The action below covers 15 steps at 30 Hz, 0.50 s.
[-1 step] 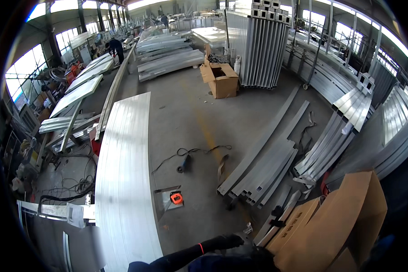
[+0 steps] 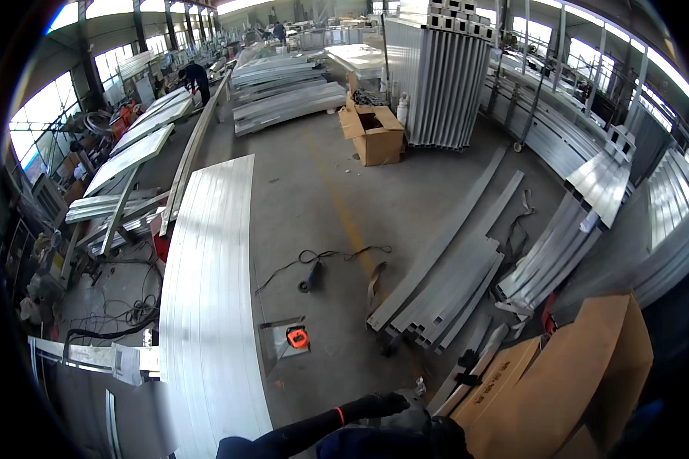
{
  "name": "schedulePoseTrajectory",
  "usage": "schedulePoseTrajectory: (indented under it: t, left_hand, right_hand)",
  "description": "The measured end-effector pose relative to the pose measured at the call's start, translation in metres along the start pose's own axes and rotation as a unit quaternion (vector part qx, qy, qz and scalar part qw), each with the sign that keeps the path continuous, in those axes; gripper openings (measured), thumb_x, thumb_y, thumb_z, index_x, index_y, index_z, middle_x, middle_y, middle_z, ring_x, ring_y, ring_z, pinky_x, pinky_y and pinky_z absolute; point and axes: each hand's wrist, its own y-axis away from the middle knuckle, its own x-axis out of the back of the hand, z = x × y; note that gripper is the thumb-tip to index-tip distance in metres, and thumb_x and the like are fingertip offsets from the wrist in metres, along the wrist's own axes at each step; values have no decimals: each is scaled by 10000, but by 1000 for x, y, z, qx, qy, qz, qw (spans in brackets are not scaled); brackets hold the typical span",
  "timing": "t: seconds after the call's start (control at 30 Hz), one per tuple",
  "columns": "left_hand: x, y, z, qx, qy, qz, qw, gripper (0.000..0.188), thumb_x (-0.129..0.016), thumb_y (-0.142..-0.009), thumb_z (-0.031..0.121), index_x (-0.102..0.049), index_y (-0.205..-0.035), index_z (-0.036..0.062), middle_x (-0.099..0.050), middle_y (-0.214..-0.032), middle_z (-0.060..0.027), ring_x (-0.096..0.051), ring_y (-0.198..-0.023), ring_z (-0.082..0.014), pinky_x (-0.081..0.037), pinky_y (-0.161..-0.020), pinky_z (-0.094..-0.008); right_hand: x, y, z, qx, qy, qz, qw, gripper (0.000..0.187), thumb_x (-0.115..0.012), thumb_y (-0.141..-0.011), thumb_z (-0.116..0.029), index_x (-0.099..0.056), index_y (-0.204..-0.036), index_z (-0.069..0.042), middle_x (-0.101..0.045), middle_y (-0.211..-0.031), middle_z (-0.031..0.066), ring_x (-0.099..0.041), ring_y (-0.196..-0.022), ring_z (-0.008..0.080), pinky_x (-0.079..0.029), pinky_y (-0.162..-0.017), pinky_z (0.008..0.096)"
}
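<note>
My left arm, in a dark sleeve with a red band at the wrist, reaches in from the lower edge. My left hand [image 2: 383, 404], in a black glove, lies against a rounded grey shape [image 2: 415, 417] that I cannot make out. Its fingers blend into the dark, so their pose is unclear. Right beside it is a dark mass [image 2: 448, 437], possibly my right hand; its fingers do not show. A small shiny piece [image 2: 420, 385] is just beyond the grey shape. Close on the right stands a large open cardboard box [image 2: 582, 367].
A long silvery panel [image 2: 214, 291] lies at left. On the floor are an orange tape measure [image 2: 297, 337], a corded angle grinder [image 2: 309, 278] and metal square tubes [image 2: 444, 287]. Farther off are a small carton [image 2: 381, 145] and a tall profile stack [image 2: 440, 84]. A person [image 2: 197, 79] bends over panels.
My left hand has shifted very slightly, and more of the grey shape beside it shows. Otherwise the scene looks the same.
</note>
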Motion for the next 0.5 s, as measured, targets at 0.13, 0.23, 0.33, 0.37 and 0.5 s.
schedulePoseTrajectory:
  t: [0.13, 0.23, 0.33, 0.37, 0.5]
  left_hand:
    - [85, -66, 12, 75, -94, -24, 992, 315, -491, -981, 202, -551, -1217, 4, -603, -1160, -88, -588, -1036, -192, -470, -930, -313]
    - [104, -98, -54, -77, -92, 28, 992, 303, -453, -994, 216, -550, -1189, 5, -581, -1180, -91, -555, -1066, -185, -455, -950, -318]
    - [148, -120, -66, -137, -505, 119, 844, 323, -430, -1003, 223, -545, -1203, -2, -558, -1227, -99, -511, -1137, -176, -441, -973, -322]
    - [171, -121, -78, -130, -513, 165, 832, 333, -435, -999, 233, -543, -1213, 1, -556, -1234, -106, -512, -1140, -180, -440, -972, -325]
    - [246, -148, -123, 92, 79, 230, 966, 388, -486, -971, 313, -546, -1233, 32, -559, -1238, -148, -547, -1106, -208, -445, -944, -347]
  right_hand:
    - [-36, -80, 79, 71, -11, 64, 995, 200, -527, -912, -179, -611, -1034, -45, -629, -999, 186, -601, -910, 359, -475, -817, 461]
    - [-66, -184, 81, -67, 74, -50, 994, 302, -573, -881, -164, -593, -1144, -16, -594, -1074, 246, -603, -923, 398, -496, -794, 438]
    - [-68, -318, -13, 263, -11, -12, 965, 251, -557, -894, -149, -593, -1101, -12, -628, -994, 209, -608, -885, 377, -490, -741, 454]
    - [-60, -380, -65, 297, -38, -70, 952, 233, -545, -896, -124, -589, -1096, -14, -635, -971, 195, -613, -875, 366, -492, -736, 455]
    - [-67, -552, -114, 467, 51, -29, 883, 179, -568, -855, -103, -619, -1026, -88, -636, -903, 158, -614, -814, 341, -490, -689, 454]
